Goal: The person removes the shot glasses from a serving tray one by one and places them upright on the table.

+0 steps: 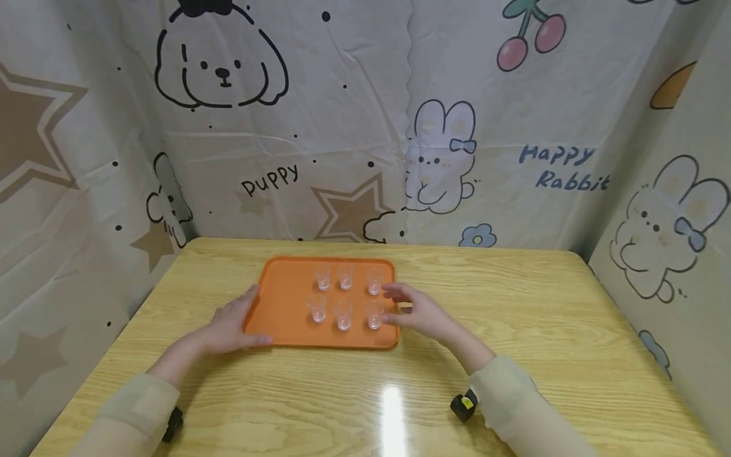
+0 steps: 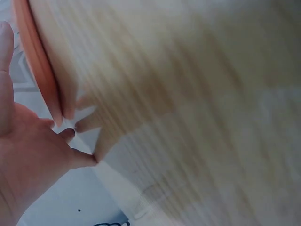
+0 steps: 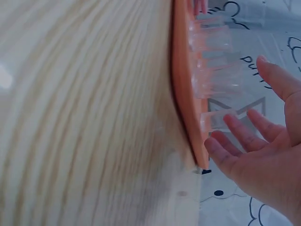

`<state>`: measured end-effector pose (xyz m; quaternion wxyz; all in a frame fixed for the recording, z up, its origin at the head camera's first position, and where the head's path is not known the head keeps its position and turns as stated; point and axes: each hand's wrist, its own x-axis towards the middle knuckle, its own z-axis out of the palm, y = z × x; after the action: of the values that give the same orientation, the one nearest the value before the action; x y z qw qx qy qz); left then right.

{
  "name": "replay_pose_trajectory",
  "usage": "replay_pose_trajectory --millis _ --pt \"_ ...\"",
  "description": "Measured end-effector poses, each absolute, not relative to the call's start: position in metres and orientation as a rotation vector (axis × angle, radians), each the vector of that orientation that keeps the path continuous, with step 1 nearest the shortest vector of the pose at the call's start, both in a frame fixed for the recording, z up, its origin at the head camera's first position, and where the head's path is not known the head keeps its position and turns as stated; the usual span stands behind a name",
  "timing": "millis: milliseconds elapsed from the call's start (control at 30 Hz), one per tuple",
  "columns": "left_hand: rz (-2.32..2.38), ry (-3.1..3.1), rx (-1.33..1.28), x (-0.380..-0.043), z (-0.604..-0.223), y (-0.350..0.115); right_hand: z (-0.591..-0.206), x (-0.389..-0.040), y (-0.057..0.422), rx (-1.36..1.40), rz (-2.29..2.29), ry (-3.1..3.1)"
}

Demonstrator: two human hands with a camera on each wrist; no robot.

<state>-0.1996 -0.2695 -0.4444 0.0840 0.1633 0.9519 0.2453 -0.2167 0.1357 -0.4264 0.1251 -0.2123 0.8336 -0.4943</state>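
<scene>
Orange tray [image 1: 280,298], lower centre of frame: six clear cups [image 1: 343,317] already upright, two rows. Left hand [image 1: 228,325], fingers extended, at tray's left edge; right hand [image 1: 421,312], fingers spread, near rightmost cups [image 1: 374,317], gripping none.

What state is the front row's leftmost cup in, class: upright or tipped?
Upright: the cup stands on the orange tray, wider rim up, narrower base down.

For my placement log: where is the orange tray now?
In the head view, the orange tray lies on the wooden table, left of centre, with the left hand at its left end and the right hand at its right.
</scene>
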Motion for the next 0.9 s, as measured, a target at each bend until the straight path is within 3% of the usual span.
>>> replay_pose_trajectory --millis 900 --pt "0.549 2.89 0.556 -0.2 -0.452 -0.276 -0.434 -0.225 0.117 -0.688 -1.251 2.623"
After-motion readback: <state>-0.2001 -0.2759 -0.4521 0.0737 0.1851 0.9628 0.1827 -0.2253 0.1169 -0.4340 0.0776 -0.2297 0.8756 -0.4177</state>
